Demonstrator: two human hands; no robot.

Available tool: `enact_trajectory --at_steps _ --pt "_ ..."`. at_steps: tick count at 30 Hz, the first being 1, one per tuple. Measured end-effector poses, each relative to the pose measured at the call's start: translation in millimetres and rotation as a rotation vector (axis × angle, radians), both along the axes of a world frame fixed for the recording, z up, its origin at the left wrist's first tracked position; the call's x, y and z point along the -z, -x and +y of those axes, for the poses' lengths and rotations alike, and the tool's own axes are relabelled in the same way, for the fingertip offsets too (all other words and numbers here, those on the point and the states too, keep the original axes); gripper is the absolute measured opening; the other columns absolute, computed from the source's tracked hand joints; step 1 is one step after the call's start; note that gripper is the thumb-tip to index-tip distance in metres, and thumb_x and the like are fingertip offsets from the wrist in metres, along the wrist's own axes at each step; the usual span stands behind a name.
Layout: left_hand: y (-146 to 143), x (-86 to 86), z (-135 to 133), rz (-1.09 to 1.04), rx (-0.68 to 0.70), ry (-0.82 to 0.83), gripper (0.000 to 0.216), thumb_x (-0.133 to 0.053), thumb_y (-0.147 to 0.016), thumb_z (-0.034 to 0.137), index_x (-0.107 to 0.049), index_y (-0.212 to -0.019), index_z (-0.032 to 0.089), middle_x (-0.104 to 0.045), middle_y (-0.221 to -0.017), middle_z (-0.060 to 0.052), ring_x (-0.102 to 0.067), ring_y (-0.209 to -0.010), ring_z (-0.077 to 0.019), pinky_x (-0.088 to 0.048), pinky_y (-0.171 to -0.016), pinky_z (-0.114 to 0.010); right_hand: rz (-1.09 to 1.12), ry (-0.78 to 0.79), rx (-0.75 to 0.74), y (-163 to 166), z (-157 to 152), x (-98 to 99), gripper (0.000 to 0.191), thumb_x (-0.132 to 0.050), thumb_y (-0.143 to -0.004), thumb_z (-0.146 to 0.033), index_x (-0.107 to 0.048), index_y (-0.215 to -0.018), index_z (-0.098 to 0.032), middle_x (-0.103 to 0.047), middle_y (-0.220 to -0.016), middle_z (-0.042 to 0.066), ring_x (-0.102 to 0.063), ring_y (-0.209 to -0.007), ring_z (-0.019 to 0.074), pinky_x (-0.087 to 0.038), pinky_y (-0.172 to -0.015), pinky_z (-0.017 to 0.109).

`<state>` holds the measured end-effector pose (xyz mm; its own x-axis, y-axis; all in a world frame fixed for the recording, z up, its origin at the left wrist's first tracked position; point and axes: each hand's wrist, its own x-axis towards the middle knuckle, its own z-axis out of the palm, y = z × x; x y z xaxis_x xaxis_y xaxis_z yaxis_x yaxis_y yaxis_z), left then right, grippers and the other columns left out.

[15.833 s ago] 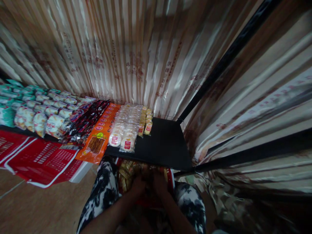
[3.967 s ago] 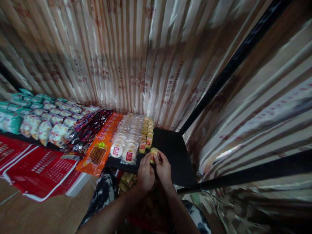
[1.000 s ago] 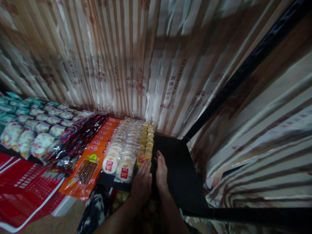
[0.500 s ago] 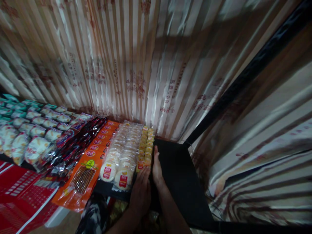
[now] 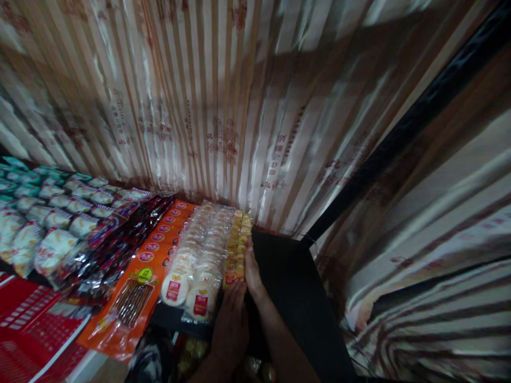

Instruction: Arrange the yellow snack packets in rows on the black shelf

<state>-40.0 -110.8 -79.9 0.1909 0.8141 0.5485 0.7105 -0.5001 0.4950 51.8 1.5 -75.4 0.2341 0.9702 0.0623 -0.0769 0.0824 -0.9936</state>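
Observation:
Two rows of small yellow snack packets (image 5: 236,242) stand on a black shelf (image 5: 295,298). My left hand (image 5: 231,316) lies at their front end, fingers stretched out and fingertips against the nearest packets. Along their right side rests my right hand (image 5: 252,268), flat and on edge, its palm facing the packets. Neither hand is wrapped around anything. Left of the yellow packets run two rows of round white rice crackers (image 5: 199,287) in clear wrappers. Beside those lie overlapping orange packs of brown sticks (image 5: 138,292).
Dark red-black packets (image 5: 131,234) and white snack bags (image 5: 56,247) fill the shelf's left. Below stands a red plastic basket (image 5: 32,324). A pleated printed curtain (image 5: 223,106) hangs behind, and a black post (image 5: 391,138) slants up on the right. More packets sit under the shelf's front edge.
My right hand has moved left, up against the side of the yellow packets. My left hand stays at their front end. The view has shifted slightly.

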Motion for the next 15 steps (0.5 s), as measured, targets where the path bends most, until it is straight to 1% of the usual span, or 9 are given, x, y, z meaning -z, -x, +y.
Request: enact_trajectory --at_steps 2,4,7,11,15 --pt "-0.2 -0.9 0.1 0.006 -0.002 -0.007 0.042 -0.030 -0.087 0.008 -0.039 -0.128 0.013 -0.051 -0.128 -0.011 -0.042 -0.123 -0.0167 -0.046 -0.098 -0.037 0.020 0.011 -0.004 1.2 1.1 -1.7 0.067 -0.033 -0.080 -0.065 -0.031 -0.136 -0.028 -0.023 -0.147 -0.002 -0.015 -0.136 0.0160 -0.012 -0.111 0.036" --pt "-0.4 -1.2 0.0 0.010 -0.011 0.002 0.041 -0.030 -0.088 0.008 -0.038 -0.128 0.013 -0.052 -0.127 -0.012 -0.042 -0.123 -0.0170 -0.046 -0.097 -0.037 0.011 0.004 -0.001 1.8 1.9 -2.7 0.066 -0.035 -0.080 -0.064 -0.032 -0.135 -0.029 -0.022 -0.147 -0.003 -0.016 -0.136 0.0155 -0.011 -0.112 0.036" --pt "-1.0 0.3 -0.4 0.018 -0.032 -0.017 0.042 -0.030 -0.087 0.007 -0.038 -0.128 0.013 -0.053 -0.125 -0.011 -0.043 -0.123 -0.0167 -0.046 -0.097 -0.037 0.013 -0.008 0.013 0.8 1.8 -3.1 0.064 -0.041 -0.078 -0.063 -0.037 -0.133 -0.030 -0.026 -0.146 -0.004 -0.018 -0.135 0.0155 -0.013 -0.111 0.035" --pt "-1.2 3.5 -1.1 0.037 -0.038 -0.059 0.045 -0.031 -0.086 0.006 -0.035 -0.130 0.014 -0.052 -0.127 -0.010 -0.041 -0.124 -0.0162 -0.045 -0.098 -0.035 0.104 -0.019 0.056 -2.4 1.6 -5.8 0.060 -0.039 -0.079 -0.062 -0.046 -0.127 -0.027 -0.026 -0.146 -0.003 -0.019 -0.135 0.0167 -0.019 -0.109 0.034" --pt "-0.5 2.3 -1.1 0.038 -0.043 -0.072 0.045 -0.032 -0.086 0.005 -0.036 -0.130 0.013 -0.052 -0.127 -0.010 -0.042 -0.124 -0.0165 -0.046 -0.097 -0.035 0.214 -0.025 0.117 -7.4 10.5 -11.0 0.063 -0.037 -0.079 -0.063 -0.042 -0.130 -0.025 -0.033 -0.143 0.000 -0.027 -0.132 0.0171 -0.021 -0.109 0.036"
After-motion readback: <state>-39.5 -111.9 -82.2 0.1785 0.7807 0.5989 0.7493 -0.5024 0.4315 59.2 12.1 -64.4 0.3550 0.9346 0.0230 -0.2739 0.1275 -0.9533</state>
